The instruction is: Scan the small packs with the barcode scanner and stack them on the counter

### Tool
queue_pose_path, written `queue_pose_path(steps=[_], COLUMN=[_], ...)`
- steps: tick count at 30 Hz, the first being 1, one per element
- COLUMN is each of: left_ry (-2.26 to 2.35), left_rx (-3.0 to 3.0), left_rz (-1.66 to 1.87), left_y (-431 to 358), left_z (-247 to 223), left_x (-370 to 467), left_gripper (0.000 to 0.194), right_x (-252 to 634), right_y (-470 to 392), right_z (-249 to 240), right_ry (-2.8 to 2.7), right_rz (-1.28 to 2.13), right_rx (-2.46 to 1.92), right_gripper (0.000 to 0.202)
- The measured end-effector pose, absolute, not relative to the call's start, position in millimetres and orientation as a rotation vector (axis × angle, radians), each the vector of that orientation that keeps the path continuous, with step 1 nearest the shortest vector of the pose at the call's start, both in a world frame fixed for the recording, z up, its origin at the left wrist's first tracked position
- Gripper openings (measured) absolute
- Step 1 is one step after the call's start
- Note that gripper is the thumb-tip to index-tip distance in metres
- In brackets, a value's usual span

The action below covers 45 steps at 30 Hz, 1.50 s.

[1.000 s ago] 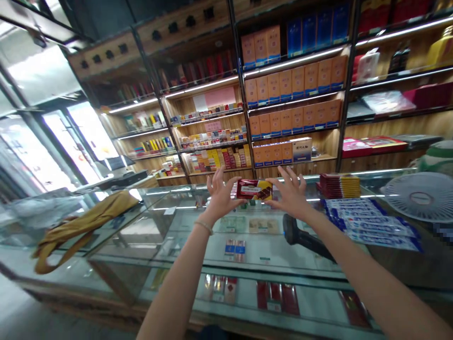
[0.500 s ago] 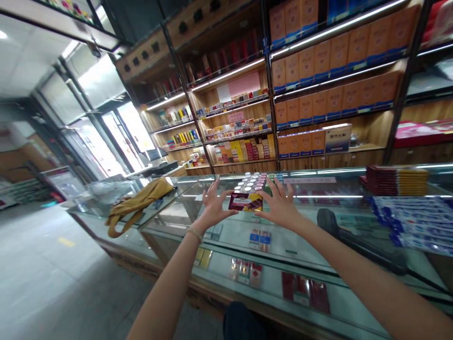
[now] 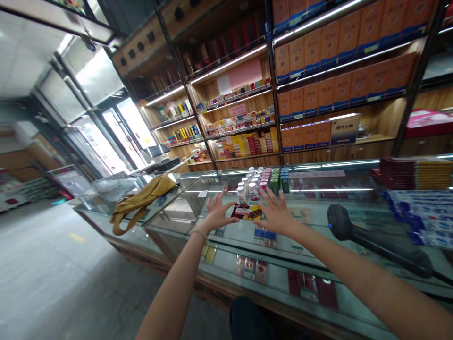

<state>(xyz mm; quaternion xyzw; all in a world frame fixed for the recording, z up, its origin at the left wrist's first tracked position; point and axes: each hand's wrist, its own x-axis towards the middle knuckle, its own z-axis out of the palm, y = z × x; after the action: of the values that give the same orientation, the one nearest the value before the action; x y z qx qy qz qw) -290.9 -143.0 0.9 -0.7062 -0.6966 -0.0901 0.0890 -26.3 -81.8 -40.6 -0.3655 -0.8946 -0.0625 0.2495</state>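
A dark red and yellow chocolate bar (image 3: 247, 212) spans the gap between my two hands, its printed face towards me. My left hand (image 3: 216, 213) pinches its left end between thumb and fingers, the other fingers raised. At the right end, my right hand (image 3: 276, 212) grips it the same way with its upper fingers spread. Underneath is the glass counter top (image 3: 226, 241). Just behind the bar stand several small white-lidded jars (image 3: 252, 189), with green tins (image 3: 275, 181) to their right.
A black handheld scanner (image 3: 339, 222) lies on the counter at right. Beyond it are stacks of blue-white packs (image 3: 421, 212) and dark red and yellow boxes (image 3: 414, 174). A mustard bag (image 3: 145, 200) rests at left. Shelves with orange boxes (image 3: 311, 101) line the back wall.
Both hands have lowered the chocolate bar a little towards the counter, and its top has tipped back. The jars behind it now show more fully. The view has shifted slightly.
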Motion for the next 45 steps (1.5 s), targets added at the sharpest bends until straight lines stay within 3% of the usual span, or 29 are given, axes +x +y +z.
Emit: queue_pose_path(steps=[23, 32, 45], left_ry=[-2.139, -2.128, -1.883], left_rx=[-2.134, -2.018, -1.862], left_rz=[-0.029, -0.102, -0.311], left_y=[-128.0, -138.6, -140.3], left_z=[-1.8, 9.2, 42.0], left_x=[-305.2, -295.4, -242.5], left_gripper=[0.069, 0.105, 0.084], right_x=[-47.3, -42.3, 17.7], right_y=[-78.9, -78.1, -70.1], right_z=[-44.6, -44.6, 2.5], right_ry=[-2.463, -2.386, -2.328], right_rz=[-0.015, -0.121, -0.266], right_rx=[-1.059, -0.979, -0.944], right_gripper=[0.061, 0.081, 0.075])
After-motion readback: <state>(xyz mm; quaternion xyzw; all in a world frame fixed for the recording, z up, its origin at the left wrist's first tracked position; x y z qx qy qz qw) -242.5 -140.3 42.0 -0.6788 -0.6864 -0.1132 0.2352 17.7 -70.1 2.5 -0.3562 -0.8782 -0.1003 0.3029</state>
